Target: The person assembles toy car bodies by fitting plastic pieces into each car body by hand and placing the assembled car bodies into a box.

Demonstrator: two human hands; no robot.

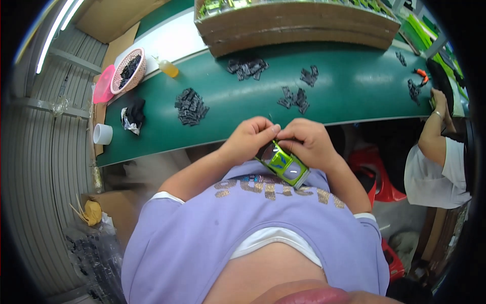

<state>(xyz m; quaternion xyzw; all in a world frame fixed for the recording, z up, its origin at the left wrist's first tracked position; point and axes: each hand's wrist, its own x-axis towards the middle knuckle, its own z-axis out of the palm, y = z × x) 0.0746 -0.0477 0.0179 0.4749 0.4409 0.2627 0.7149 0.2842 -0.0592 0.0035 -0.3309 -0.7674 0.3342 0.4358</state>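
Observation:
Close to my chest, at the table's near edge, is a bright green toy car body [284,165] with clear windows and blue markings. My right hand [310,144] is closed around its upper right side. My left hand [251,136] pinches thumb and forefinger together at the car's far end, touching the right fingertips. A thin dark piece shows just above the pinch, too small to name. Beyond my hands, small black plastic parts [294,99] lie in a loose pile on the green table [233,109].
More black parts form heaps [191,107] across the table. A large cardboard box [298,33] of green car bodies stands at the back. Leftward are a pink basket [136,76], a yellow liquid bottle [168,68], a white cup [103,134] and a dark cloth [134,114]. A co-worker's arm [434,129] is at right.

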